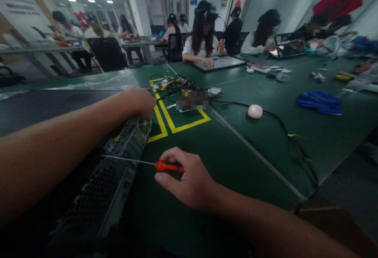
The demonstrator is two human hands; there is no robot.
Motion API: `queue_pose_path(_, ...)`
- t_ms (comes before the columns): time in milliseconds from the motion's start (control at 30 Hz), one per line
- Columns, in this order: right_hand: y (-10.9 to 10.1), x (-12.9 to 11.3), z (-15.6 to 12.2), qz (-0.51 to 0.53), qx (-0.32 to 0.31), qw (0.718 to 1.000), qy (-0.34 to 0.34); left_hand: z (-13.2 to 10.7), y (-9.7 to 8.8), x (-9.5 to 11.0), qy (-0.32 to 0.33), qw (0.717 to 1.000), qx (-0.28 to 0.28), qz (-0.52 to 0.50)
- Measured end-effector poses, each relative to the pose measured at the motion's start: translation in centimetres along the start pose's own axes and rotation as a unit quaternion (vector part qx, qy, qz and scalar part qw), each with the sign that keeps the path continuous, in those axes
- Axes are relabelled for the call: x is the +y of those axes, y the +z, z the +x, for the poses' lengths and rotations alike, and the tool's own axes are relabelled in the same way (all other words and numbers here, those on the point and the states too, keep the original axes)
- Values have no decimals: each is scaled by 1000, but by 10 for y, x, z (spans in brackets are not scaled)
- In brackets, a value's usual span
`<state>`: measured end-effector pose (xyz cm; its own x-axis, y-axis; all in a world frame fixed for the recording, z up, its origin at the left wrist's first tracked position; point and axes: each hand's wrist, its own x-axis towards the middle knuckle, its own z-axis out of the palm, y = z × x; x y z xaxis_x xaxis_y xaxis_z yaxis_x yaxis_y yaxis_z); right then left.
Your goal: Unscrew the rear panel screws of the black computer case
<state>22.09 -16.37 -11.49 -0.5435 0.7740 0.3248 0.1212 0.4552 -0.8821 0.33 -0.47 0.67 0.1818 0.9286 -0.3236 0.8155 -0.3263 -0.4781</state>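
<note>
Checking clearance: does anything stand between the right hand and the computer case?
Nothing visible except the screwdriver the right hand holds, its shaft reaching over the computer case; the left forearm crosses near its tip.

an electronics workshop: green worktable (274,93), tangled cables (186,81), computer case (94,195), screwdriver (161,166)

Our table (230,159) is green, with a pale seam (254,152) across it and yellow tape (191,126) marking frames. We have the case (113,181) lying at its left, tangled cables (186,82) over the tape, a pale rounded object (255,111) against a black cord (280,122), a blue bundle (319,101) farther right, and a flat panel (221,63) along the far side.
</note>
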Motion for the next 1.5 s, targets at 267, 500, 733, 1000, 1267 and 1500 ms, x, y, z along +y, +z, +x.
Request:
queue_pose_path(267,-3,-1,1,-2,-9,1000,-7,5,5,-4,-9,999,8,-31)
queue_pose_path(500,-1,1,0,-2,-3,1000,-6,3,4,-2,-2,1000,0,8)
queue_pose_path(733,-2,-1,0,1,-5,1000,-7,2,3,-1,-3,1000,7,5)
queue_pose_path(1000,-1,-1,1,-11,-7,1000,2,3,3,-1,-3,1000,-5,10)
queue_pose_path(1267,-1,0,1,-18,-4,1000,-2,1,2,0,-6,1000,10,-18)
queue_pose_path(1500,-2,-1,1,-4,-11,1000,0,0,1,0,3,1000,4,-17)
